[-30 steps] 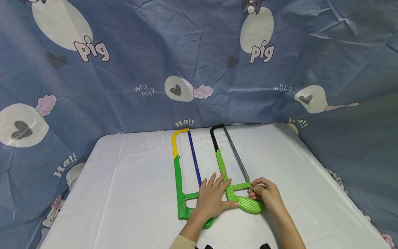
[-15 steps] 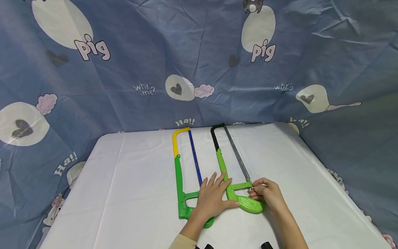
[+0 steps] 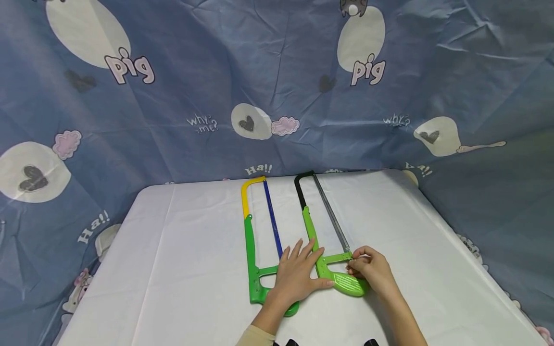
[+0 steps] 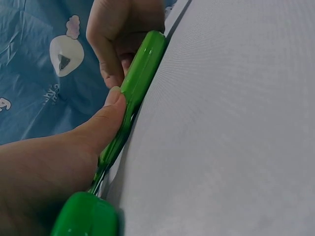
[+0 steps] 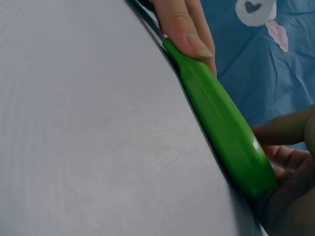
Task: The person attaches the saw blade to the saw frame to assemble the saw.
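Observation:
Two hacksaws lie flat on the white table. The right one, a lime-green hacksaw, has a black front bow and a grey blade. My left hand rests with spread fingers on its frame, the thumb against the handle. My right hand pinches the small silver wing nut at the blade's near end; the fingers mostly hide it. Under my left hand and wrist passes the other, darker green hacksaw, with a yellow bow and blue blade; part of its handle is covered.
The white-covered table reaches back to a blue printed cloth, which hangs behind and along both sides. Two black objects poke in at the bottom edge of the head view.
The fingertips of my right hand have shifted slightly at the wing nut, which shows less than before. My left hand stays on the frame. The head view has moved a little.

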Action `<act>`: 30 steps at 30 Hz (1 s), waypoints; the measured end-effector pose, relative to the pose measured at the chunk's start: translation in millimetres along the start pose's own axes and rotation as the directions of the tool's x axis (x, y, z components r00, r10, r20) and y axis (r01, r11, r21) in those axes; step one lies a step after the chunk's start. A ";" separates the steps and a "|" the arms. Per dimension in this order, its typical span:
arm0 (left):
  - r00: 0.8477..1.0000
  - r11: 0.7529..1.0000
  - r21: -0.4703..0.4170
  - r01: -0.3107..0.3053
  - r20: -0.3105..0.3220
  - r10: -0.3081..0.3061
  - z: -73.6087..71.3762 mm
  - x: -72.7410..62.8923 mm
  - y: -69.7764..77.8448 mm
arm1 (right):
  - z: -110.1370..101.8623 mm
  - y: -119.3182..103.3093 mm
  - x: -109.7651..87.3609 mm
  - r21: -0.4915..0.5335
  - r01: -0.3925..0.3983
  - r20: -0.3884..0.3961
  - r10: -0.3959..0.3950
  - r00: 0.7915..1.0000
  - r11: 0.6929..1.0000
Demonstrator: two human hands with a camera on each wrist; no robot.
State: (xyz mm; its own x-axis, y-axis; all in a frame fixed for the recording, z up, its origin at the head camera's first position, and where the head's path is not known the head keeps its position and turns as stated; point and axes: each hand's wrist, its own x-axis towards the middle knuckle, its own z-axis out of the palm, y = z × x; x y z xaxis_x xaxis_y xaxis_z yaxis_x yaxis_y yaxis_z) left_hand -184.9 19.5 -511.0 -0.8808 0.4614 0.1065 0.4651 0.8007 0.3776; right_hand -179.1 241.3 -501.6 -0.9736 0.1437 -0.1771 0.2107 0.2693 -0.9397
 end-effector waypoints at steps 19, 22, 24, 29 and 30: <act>1.000 0.999 0.034 -0.002 -0.002 0.002 2.0 0.6 0.4 | 12.3 -12.6 -15.0 -0.655 0.214 -0.057 -0.329 0.943 0.725; 1.000 1.000 0.029 -0.001 -0.002 0.001 1.5 0.4 0.7 | 16.7 -12.3 -16.1 -0.713 0.241 -0.059 -0.399 0.915 0.659; 1.000 1.000 0.025 -0.001 -0.002 0.001 1.1 0.0 0.9 | 18.8 -12.0 -16.6 -0.734 0.261 -0.055 -0.438 0.897 0.627; 1.000 1.000 0.019 0.000 -0.005 0.000 1.1 -0.3 0.5 | 21.7 -11.5 -16.3 -0.756 0.302 -0.044 -0.505 0.862 0.581; 1.000 1.000 0.017 -0.001 -0.006 0.001 1.2 -0.3 0.3 | 22.1 -11.1 -15.9 -0.758 0.311 -0.038 -0.516 0.856 0.573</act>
State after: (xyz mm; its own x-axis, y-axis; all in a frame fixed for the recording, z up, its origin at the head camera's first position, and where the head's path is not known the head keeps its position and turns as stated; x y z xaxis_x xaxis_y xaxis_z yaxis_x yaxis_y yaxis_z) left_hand -184.4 20.1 -512.0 -0.8809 0.4596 0.1127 0.4672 0.8067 0.3619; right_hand -167.9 215.0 -494.7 -0.9387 0.0205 0.3440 -0.1163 0.9209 -0.3721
